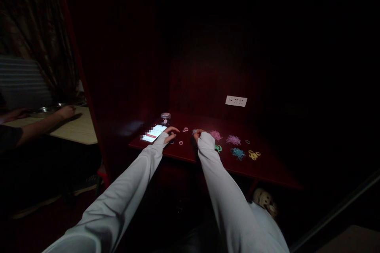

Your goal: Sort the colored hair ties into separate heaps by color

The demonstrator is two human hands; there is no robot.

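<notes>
Both my arms in white sleeves reach onto a dark red desk [267,170]. My left hand [170,134] rests beside a lit phone [153,133], its fingers stretched toward small pink rings [185,129]. My right hand [197,133] is curled, pinching what looks like a small bluish elastic band. Little piles of coloured bands lie to its right: pink [215,134], pink-purple [233,140], blue [238,153], green [218,148] and yellow [253,154].
A small jar [165,117] stands behind the phone. A white socket plate [236,101] sits on the booth's back wall. A dark red partition [89,99] divides me from another person's arm [44,122] at a pale table on the left.
</notes>
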